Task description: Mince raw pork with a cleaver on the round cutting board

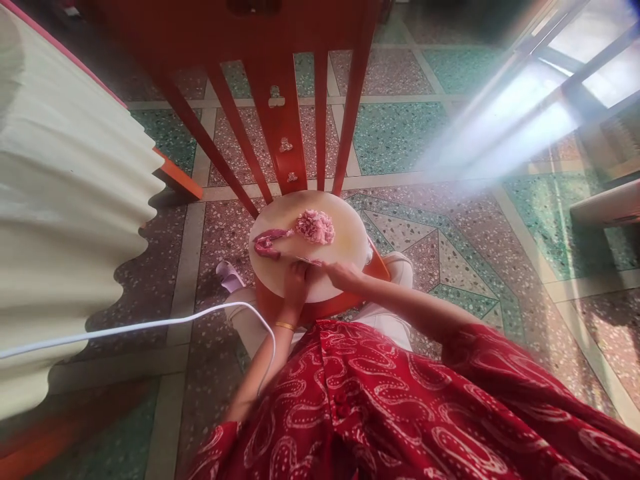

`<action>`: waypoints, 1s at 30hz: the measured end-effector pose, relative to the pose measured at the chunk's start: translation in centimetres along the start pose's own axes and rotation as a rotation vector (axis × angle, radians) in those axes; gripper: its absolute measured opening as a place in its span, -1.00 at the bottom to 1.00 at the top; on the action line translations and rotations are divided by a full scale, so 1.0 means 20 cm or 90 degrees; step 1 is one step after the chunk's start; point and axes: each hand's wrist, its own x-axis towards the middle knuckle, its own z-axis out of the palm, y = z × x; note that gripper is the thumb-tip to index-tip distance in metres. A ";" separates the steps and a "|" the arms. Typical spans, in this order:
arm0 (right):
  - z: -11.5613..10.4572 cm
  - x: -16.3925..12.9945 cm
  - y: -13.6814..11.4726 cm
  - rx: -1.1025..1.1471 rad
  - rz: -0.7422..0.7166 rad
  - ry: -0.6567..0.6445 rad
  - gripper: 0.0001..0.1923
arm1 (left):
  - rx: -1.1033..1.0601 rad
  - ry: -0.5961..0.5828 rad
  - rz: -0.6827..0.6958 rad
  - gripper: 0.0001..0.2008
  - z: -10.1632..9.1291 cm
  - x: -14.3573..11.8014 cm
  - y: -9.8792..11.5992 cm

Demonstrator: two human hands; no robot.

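A round, pale cutting board (345, 260) rests on the chair seat in front of me. My right hand (344, 275) is closed around the handle of a knife (309, 261), whose thin blade points left, low over the board. My left hand (297, 283) lies at the near side of the board with its fingers curled in close to the blade; what they press on is hidden. Just beyond, a bent strip of raw meat (267, 252) lies at the left. A heap of finely chopped raw meat (315, 227) sits near the board's middle.
The red wooden chair's slatted back (277, 127) rises beyond the board. A white cable (165, 322) runs from the left to my left arm. A pale, wavy-edged cloth (65, 200) hangs at the left. Terrazzo tiles (400, 140) cover the floor.
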 end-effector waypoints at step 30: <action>0.13 -0.19 0.21 -0.077 0.055 -0.002 -0.69 | 0.069 0.020 0.037 -0.72 0.01 -0.07 -0.04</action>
